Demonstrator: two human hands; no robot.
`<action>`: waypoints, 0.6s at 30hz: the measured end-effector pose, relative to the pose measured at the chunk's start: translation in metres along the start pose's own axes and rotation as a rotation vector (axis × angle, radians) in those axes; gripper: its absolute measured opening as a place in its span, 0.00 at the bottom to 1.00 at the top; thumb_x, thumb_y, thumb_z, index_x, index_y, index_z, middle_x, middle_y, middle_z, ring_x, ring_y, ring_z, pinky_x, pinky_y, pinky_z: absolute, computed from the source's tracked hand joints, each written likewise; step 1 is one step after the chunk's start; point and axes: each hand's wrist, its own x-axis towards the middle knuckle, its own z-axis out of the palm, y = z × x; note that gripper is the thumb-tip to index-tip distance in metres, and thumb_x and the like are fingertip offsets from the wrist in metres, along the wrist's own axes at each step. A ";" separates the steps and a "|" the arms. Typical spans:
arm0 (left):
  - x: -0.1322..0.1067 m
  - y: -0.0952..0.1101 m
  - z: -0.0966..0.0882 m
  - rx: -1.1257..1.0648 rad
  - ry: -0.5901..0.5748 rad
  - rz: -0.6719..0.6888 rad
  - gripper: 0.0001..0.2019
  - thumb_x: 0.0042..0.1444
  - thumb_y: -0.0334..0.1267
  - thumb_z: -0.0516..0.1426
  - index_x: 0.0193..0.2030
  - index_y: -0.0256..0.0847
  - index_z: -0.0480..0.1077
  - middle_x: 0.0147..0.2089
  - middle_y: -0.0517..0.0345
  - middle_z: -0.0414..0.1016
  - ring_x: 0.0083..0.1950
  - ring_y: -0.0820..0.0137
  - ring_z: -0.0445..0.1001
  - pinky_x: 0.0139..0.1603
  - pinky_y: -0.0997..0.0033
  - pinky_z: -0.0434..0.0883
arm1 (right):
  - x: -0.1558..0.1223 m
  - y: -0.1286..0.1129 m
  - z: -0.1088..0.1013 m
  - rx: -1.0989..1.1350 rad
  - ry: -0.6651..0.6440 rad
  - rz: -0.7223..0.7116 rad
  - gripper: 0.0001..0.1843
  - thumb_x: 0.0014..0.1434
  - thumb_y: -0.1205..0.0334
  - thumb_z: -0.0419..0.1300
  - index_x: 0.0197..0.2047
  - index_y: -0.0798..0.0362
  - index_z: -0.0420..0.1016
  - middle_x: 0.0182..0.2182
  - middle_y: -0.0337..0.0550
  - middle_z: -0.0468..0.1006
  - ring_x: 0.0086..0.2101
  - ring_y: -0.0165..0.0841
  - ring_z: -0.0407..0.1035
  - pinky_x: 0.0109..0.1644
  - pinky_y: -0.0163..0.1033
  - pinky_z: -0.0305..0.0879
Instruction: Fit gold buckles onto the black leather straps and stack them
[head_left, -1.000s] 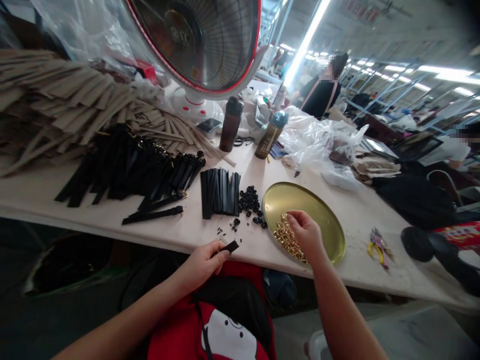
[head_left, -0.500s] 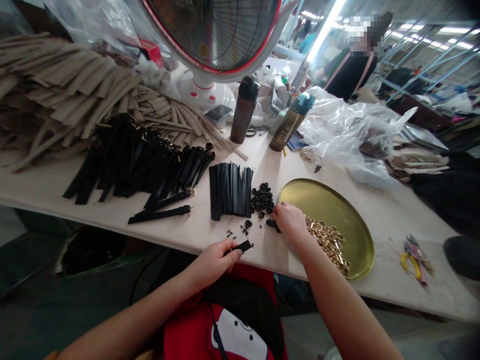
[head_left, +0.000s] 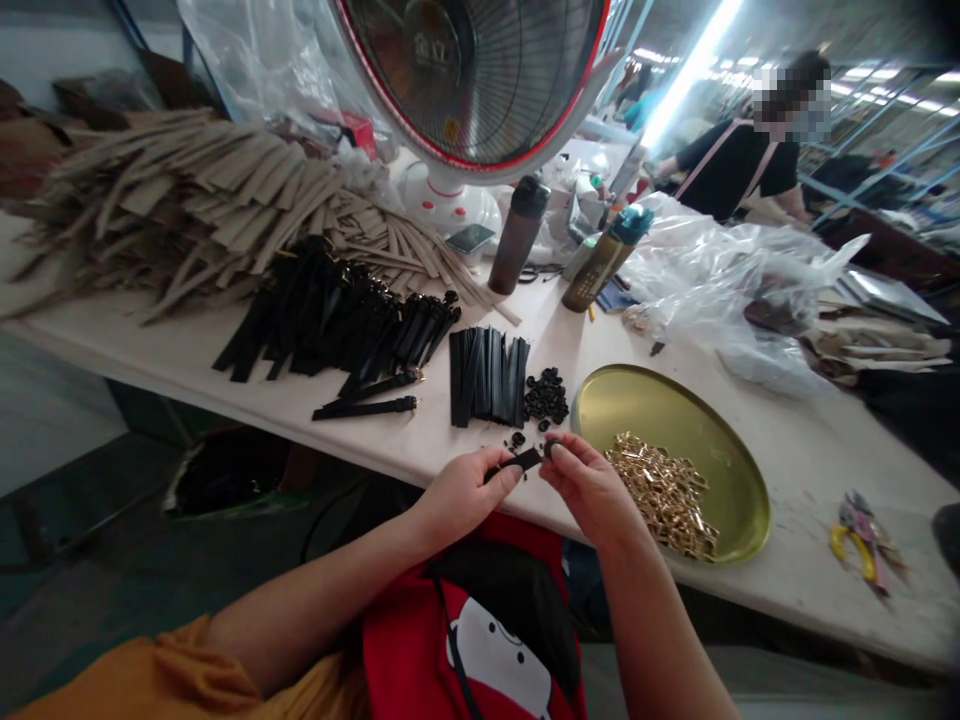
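Note:
Near the table's front edge, my left hand (head_left: 461,497) pinches a short black strap (head_left: 528,460), whose free end points right. Close to that end, the fingertips of my right hand (head_left: 594,487) grip a small black loop (head_left: 552,449). Whether loop and strap touch I cannot tell. Just beyond my hands lie a heap of similar black loops (head_left: 547,396) and a row of flat black strips (head_left: 487,378). Gold metal fittings (head_left: 660,497) are piled in an oval gold tray (head_left: 694,415) beside my right hand.
Black straps with gold buckles (head_left: 330,320) lie in a heap at left, before stacked beige strips (head_left: 202,190). A fan (head_left: 480,80) and two bottles (head_left: 517,240) (head_left: 607,262) stand behind. Plastic bags (head_left: 735,280) and yellow-handled pliers (head_left: 855,545) are at right. Another person (head_left: 739,165) is farther back.
My right hand has moved from the loop heap back toward my left hand, with a black loop in its fingers. The strap stays in my left hand. The camera view has shifted left.

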 end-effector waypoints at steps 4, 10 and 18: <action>-0.007 0.004 0.002 0.107 0.066 0.058 0.14 0.57 0.44 0.47 0.37 0.38 0.68 0.25 0.63 0.66 0.28 0.75 0.63 0.29 0.78 0.59 | -0.014 0.014 0.010 0.077 -0.043 0.000 0.13 0.40 0.59 0.69 0.27 0.52 0.70 0.21 0.31 0.70 0.21 0.22 0.63 0.28 0.30 0.63; -0.015 -0.002 0.005 0.306 0.086 0.054 0.13 0.57 0.42 0.47 0.37 0.40 0.70 0.29 0.60 0.70 0.30 0.72 0.66 0.31 0.77 0.59 | -0.023 0.030 0.006 -0.148 0.052 -0.127 0.14 0.42 0.54 0.67 0.25 0.53 0.69 0.20 0.33 0.71 0.23 0.26 0.64 0.31 0.33 0.63; -0.022 -0.008 0.002 0.425 0.040 0.048 0.13 0.57 0.42 0.47 0.35 0.41 0.70 0.26 0.61 0.70 0.26 0.73 0.65 0.27 0.76 0.55 | -0.029 0.040 0.007 -0.228 0.123 -0.210 0.13 0.43 0.54 0.66 0.27 0.53 0.71 0.23 0.34 0.72 0.22 0.26 0.65 0.29 0.33 0.62</action>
